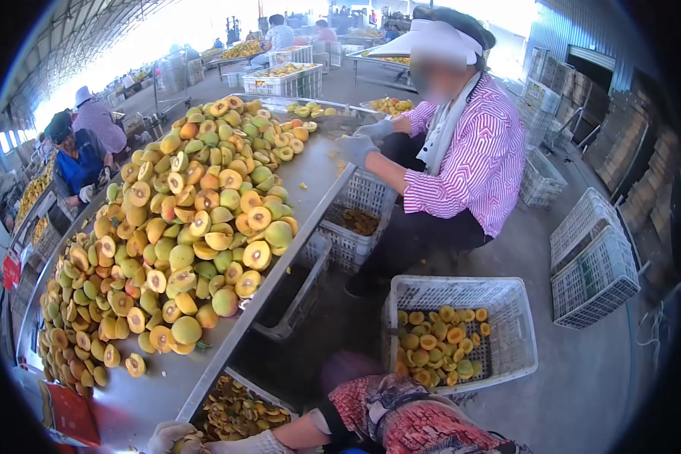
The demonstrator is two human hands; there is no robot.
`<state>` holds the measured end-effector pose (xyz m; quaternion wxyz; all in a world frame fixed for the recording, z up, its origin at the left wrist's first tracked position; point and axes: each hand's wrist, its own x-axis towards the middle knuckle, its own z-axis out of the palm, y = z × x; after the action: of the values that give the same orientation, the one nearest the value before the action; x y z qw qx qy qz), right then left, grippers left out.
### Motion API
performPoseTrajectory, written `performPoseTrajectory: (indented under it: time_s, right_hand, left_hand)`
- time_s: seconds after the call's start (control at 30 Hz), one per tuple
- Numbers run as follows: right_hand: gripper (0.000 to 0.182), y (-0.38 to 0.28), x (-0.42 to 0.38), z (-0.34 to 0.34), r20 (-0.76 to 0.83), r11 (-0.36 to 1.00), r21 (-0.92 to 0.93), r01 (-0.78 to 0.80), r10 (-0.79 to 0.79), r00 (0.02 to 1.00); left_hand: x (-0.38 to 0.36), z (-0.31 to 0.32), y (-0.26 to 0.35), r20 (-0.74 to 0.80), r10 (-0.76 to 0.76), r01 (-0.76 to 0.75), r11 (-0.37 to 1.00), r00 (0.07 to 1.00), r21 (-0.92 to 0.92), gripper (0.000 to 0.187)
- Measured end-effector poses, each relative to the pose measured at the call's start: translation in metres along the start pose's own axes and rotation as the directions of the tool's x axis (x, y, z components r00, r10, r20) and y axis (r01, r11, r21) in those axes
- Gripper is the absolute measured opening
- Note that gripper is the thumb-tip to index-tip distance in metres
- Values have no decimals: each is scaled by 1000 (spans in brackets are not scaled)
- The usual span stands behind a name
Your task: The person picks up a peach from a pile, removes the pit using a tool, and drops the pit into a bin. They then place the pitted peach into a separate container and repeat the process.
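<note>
a gloved hand [166,437] nears the surface [140,401], its fingers' grip i cannot tell; halved fruit [204,200] is heaped high, the crate [516,321] shallowly filled.

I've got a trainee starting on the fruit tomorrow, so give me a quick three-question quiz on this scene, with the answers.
1. The largest pile of cut stone fruit lies on: A) a metal table; B) a wooden pallet; C) a chair.
2. True or false: in the open plastic crate on the floor, nearest the camera, the fruit reaches the rim.
3. What does the person in the striped shirt wear on their hands?

Key: 1. A. 2. False; it lies well below the rim. 3. Gloves.
</note>
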<state>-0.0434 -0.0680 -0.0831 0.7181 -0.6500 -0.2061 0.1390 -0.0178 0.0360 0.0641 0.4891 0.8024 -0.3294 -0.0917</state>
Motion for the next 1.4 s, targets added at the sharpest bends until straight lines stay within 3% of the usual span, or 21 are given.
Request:
performPoseTrajectory:
  time_s: [0.1, 0.2, 0.23, 0.27, 0.3, 0.33, 0.37, 0.4, 0.43, 0.47, 0.5, 0.57, 0.67, 0.83, 0.97, 1.07, 1.17, 1.2, 1.3, 1.4]
  right_hand:
    - [25, 0, -1, 3, 11, 1000, 15, -2, 2, 1000]
    - [24, -4, -4, 3, 17, 1000, 21, 3, -4, 1000]
    - [24, -6, -8, 3, 19, 1000, 21, 8, -9, 1000]
    - [24, -12, -14, 2, 23, 1000, 23, 12, -12, 1000]
    - [23, -39, -20, -5, 28, 999, 28, 22, -23, 999]
    - [15, -67, -28, -18, 121, 966, 215, -146, 122, 985]
    - [9, -73, -28, -20, 144, 909, 382, -167, 120, 982]
    - [11, -67, -28, -21, 244, 787, 550, -279, 168, 955]
    - [12, -95, -32, -35, 317, 687, 575, -445, 315, 895]
    - [13, -81, -29, -29, 240, 737, 587, -335, 237, 942]
    - [14, -85, -28, -29, 211, 723, 610, -323, 245, 946]
    - [12, -97, -29, -38, 310, 701, 516, -491, 381, 871]
    - [17, -107, -27, -43, 304, 728, 430, -534, 441, 845]
    - [25, -102, -29, -43, 335, 686, 491, -537, 420, 843]
    - [24, -93, -29, -38, 278, 775, 416, -476, 390, 878]
    - [22, -87, -34, -40, 420, 568, 596, -567, 382, 824]
    - [22, -89, -38, -45, 537, 356, 705, -614, 298, 789]
    - [23, -88, -41, -40, 478, 375, 730, -571, 316, 820]
    - [22, -90, -41, -42, 498, 401, 691, -601, 338, 799]
    - [22, -80, -41, -36, 489, 448, 661, -602, 352, 798]
  left_hand:
    - [4, 9, 5, -68, 174, -160, 971, 982, 178, 16]
    - [3, 12, 1, -69, -159, 152, 984, 985, -95, 16]
    - [5, 12, -11, -57, -123, 112, 980, 991, -165, 15]
    - [8, 6, -50, -91, 206, -197, 976, 974, 98, 13]
    - [9, 8, -46, -110, 71, -74, 997, 991, -22, 13]
    - [9, 7, -41, -97, -67, 61, 996, 993, -70, 15]
    - [9, 6, -35, -83, -204, 194, 974, 975, -116, 17]
    - [12, 4, -30, -62, -206, 199, 974, 977, -103, 21]
    - [17, 0, -27, 18, -221, 221, 959, 975, -178, 21]
    - [20, 0, -28, 16, -227, 226, 958, 974, -174, 24]
    - [22, 0, -30, 28, -226, 227, 958, 974, -174, 29]
    - [21, -3, -39, 129, -259, 288, 901, 957, -325, 31]
    - [26, -8, -47, 271, -221, 311, 882, 937, -355, 19]
    - [36, -14, -42, 365, -299, 397, 888, 882, -233, 21]
    - [46, -15, -39, 424, -301, 386, 913, 854, -128, 26]
    - [49, -17, -38, 502, -343, 446, 890, 794, -97, 27]
    - [40, -16, -39, 456, -309, 438, 874, 834, -210, 28]
    - [35, -13, -37, 424, -309, 444, 854, 851, -270, 34]
    - [21, -9, -51, 356, -199, 355, 817, 913, -454, 27]
    - [6, 1, -65, 239, -190, 296, 763, 952, -574, 31]
